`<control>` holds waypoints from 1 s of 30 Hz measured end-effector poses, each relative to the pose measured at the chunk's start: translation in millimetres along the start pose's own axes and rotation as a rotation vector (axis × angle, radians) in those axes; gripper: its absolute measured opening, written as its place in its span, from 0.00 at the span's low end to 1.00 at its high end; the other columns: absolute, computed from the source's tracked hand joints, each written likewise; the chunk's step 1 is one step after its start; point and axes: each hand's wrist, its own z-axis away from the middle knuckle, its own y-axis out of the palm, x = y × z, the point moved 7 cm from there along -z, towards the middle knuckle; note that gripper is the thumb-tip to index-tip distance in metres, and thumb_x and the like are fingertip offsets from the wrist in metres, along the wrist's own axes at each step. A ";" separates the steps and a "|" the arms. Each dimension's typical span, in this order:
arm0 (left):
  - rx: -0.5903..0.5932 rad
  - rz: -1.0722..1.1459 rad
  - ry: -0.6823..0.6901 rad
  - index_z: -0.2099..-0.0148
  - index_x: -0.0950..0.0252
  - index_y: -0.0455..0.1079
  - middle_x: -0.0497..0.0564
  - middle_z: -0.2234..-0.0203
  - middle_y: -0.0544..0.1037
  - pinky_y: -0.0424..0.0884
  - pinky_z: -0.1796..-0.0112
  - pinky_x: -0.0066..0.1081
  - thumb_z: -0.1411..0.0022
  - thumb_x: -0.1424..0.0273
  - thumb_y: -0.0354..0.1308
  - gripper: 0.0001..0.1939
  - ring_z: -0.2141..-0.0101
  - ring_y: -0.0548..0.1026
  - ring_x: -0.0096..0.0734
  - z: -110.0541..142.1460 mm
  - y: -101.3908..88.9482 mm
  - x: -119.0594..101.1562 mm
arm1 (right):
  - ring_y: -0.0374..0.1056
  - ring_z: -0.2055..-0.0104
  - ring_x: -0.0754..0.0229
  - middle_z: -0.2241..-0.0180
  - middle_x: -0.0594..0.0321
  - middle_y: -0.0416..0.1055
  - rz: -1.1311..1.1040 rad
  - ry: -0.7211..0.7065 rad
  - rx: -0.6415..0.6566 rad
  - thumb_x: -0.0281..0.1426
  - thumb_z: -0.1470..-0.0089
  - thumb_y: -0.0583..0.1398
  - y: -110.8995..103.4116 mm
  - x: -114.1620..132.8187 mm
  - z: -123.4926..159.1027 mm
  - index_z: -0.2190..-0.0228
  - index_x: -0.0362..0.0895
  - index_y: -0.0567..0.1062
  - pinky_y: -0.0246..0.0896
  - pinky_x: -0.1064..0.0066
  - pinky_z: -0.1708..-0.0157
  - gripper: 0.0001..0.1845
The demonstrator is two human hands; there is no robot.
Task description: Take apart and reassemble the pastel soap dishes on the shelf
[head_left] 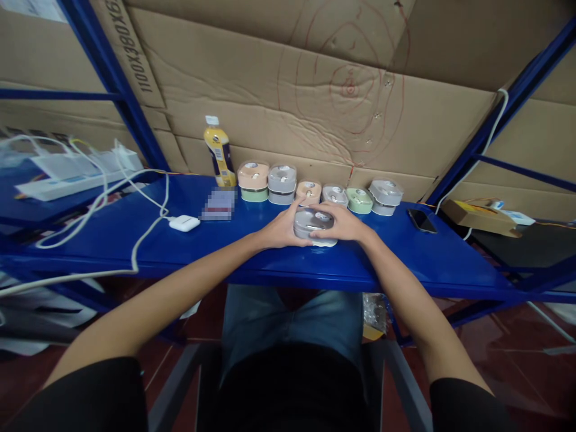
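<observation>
A grey lidded container [314, 224] sits on the blue shelf [252, 252] in front of me. My left hand [281, 228] wraps its left side, thumb raised toward the row behind. My right hand [342, 222] covers its right side and lid, fingers curled over it. Behind stands a row of several similar small containers: a peach and green one [253, 180], a grey one [282, 183], a peach one [309, 191], a grey one [335, 194], a green one [359, 200] and a grey one [386, 196].
A yellow bottle [219, 153] stands at the back left. A white charger brick [184, 223] with its cable [135, 240] lies on the left. A dark phone [422, 220] lies to the right. Power strips [67, 174] sit far left; a cardboard box [477, 216] far right. Cardboard lines the back.
</observation>
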 end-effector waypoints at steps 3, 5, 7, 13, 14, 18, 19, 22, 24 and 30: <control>-0.013 0.006 0.014 0.16 0.63 0.44 0.73 0.30 0.72 0.69 0.33 0.71 0.52 0.51 0.82 0.73 0.30 0.71 0.76 1.1 0.6 -2.5 | 0.76 0.40 0.38 0.41 0.49 0.78 0.014 0.000 0.011 0.53 0.47 0.75 2.9 1.4 -0.6 0.32 0.49 0.78 0.70 0.42 0.37 0.47; -0.010 -0.001 0.022 0.16 0.63 0.44 0.73 0.29 0.71 0.69 0.33 0.71 0.52 0.52 0.82 0.73 0.30 0.71 0.76 1.3 1.6 -3.1 | 0.76 0.40 0.37 0.41 0.48 0.78 0.022 0.005 0.021 0.53 0.47 0.75 5.5 0.5 0.1 0.31 0.48 0.77 0.70 0.41 0.37 0.47; 0.000 -0.018 0.021 0.16 0.62 0.46 0.72 0.28 0.70 0.69 0.33 0.70 0.52 0.52 0.82 0.72 0.30 0.71 0.76 1.2 2.2 -2.5 | 0.76 0.40 0.36 0.42 0.48 0.79 0.020 0.017 0.035 0.54 0.47 0.75 7.7 -3.1 2.2 0.30 0.48 0.76 0.71 0.40 0.37 0.49; 0.028 -0.015 0.065 0.18 0.62 0.52 0.70 0.30 0.73 0.73 0.34 0.66 0.51 0.52 0.81 0.67 0.33 0.75 0.73 0.8 0.2 -3.8 | 0.72 0.32 0.32 0.32 0.47 0.74 -0.017 0.039 0.117 0.54 0.58 0.80 11.4 -20.5 13.1 0.25 0.51 0.68 0.66 0.36 0.30 0.65; 0.018 -0.017 0.066 0.18 0.62 0.52 0.70 0.31 0.73 0.73 0.35 0.66 0.51 0.53 0.82 0.67 0.33 0.75 0.73 1.1 -1.1 -3.4 | 0.70 0.30 0.31 0.30 0.48 0.73 -0.023 0.041 0.113 0.53 0.59 0.81 10.8 -22.3 14.1 0.25 0.51 0.68 0.65 0.35 0.29 0.65; -0.059 -0.015 0.070 0.18 0.61 0.51 0.69 0.33 0.75 0.75 0.35 0.66 0.50 0.53 0.81 0.66 0.34 0.76 0.71 2.3 -9.6 0.1 | 0.70 0.29 0.31 0.29 0.49 0.73 -0.048 0.034 0.021 0.53 0.60 0.80 0.3 -22.0 14.3 0.27 0.50 0.71 0.63 0.36 0.28 0.62; -0.101 -0.006 0.080 0.18 0.61 0.50 0.69 0.33 0.75 0.75 0.35 0.65 0.48 0.53 0.80 0.64 0.35 0.77 0.69 2.5 -13.4 0.6 | 0.70 0.29 0.31 0.29 0.49 0.73 -0.050 0.036 -0.020 0.53 0.59 0.79 -5.8 -22.0 14.1 0.28 0.50 0.72 0.63 0.37 0.27 0.60; -0.222 -0.011 0.098 0.19 0.62 0.49 0.68 0.35 0.76 0.76 0.35 0.62 0.41 0.55 0.76 0.58 0.36 0.78 0.62 3.2 -23.7 1.8 | 0.69 0.29 0.31 0.29 0.47 0.72 0.027 0.123 -0.216 0.55 0.55 0.76 -36.9 -31.8 15.4 0.28 0.49 0.71 0.62 0.38 0.28 0.58; -0.241 -0.056 0.087 0.20 0.62 0.50 0.68 0.36 0.76 0.77 0.36 0.61 0.39 0.55 0.73 0.55 0.37 0.79 0.60 3.1 -25.1 1.8 | 0.68 0.30 0.28 0.30 0.41 0.71 0.159 0.274 -0.374 0.54 0.53 0.75 -63.8 -47.4 17.9 0.26 0.46 0.68 0.63 0.36 0.30 0.59; -0.117 -0.169 0.068 0.19 0.63 0.51 0.68 0.36 0.75 0.77 0.38 0.59 0.35 0.55 0.68 0.50 0.41 0.79 0.57 3.0 -14.3 -4.4 | 0.68 0.37 0.26 0.40 0.30 0.72 0.568 0.710 -0.565 0.53 0.45 0.72 -107.4 -96.4 7.9 0.33 0.37 0.70 0.62 0.35 0.37 0.49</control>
